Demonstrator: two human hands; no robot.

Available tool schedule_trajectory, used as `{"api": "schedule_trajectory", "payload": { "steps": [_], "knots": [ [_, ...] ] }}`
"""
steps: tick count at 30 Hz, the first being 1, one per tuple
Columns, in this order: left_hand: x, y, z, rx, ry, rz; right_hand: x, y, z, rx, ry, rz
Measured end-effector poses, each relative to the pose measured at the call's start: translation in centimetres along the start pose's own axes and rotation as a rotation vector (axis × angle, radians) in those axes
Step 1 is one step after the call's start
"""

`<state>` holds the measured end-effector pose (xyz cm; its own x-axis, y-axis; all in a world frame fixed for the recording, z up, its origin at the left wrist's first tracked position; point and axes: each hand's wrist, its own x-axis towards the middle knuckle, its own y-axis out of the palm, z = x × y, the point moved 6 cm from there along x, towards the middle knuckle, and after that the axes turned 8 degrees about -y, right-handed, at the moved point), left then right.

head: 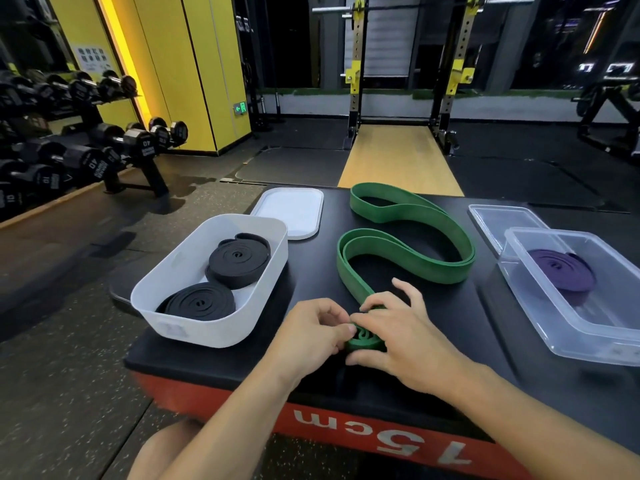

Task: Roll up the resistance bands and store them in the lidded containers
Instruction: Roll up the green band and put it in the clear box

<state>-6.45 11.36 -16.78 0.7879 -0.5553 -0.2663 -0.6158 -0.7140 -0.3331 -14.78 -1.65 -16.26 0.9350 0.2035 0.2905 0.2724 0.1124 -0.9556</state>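
Our left hand (311,327) and right hand (398,337) meet at the near edge of the box (311,265), both pinching the rolled end of the green band (426,214). The left thumb and fingertips press on the small coil from its left. The right fingers curl over its top and far side, with the thumb along the near side. The coil lies flat on the black top of the box. From between our hands the rest of the band runs away across the top in loose, doubled loops, bending right and then back to the far edge.

Left of the hands stands a white bin (242,220) with two black rolls in it, one (201,303) nearer us and one (239,259) behind, touching each other. The white lid (289,211) lies flat just beyond the bin. On the right sits a clear tub (588,327) holding a purple roll (562,270), with the clear lid (502,216) behind it, partly under its far corner as far as we can tell.

The box's red side reads "15cm". On the floor beyond, a dumbbell rack (104,143) stands to the left and a squat rack (356,71) straight ahead.
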Motion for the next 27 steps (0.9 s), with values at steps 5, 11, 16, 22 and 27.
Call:
{"api": "schedule_trajectory", "payload": {
  "steps": [5,11,16,22,27],
  "knots": [
    [-0.5,0.1,0.4,-0.022,0.037,-0.024,-0.7,-0.8,0.2,0.116,-0.075,0.098],
    [-0.1,0.3,0.0,-0.003,0.033,0.065,-2.3,-1.0,-0.1,0.278,-0.034,-0.032],
    [0.4,0.4,0.7,-0.072,-0.003,0.104,-2.5,-0.8,-0.9,0.449,0.058,-0.199],
    [0.7,0.5,0.8,-0.15,-0.008,0.147,-2.8,-0.3,-2.0,0.491,0.116,-0.163],
    [0.7,0.5,0.9,-0.118,0.02,0.143,-3.0,0.0,-1.7,0.433,0.142,-0.205]
  ]
}}
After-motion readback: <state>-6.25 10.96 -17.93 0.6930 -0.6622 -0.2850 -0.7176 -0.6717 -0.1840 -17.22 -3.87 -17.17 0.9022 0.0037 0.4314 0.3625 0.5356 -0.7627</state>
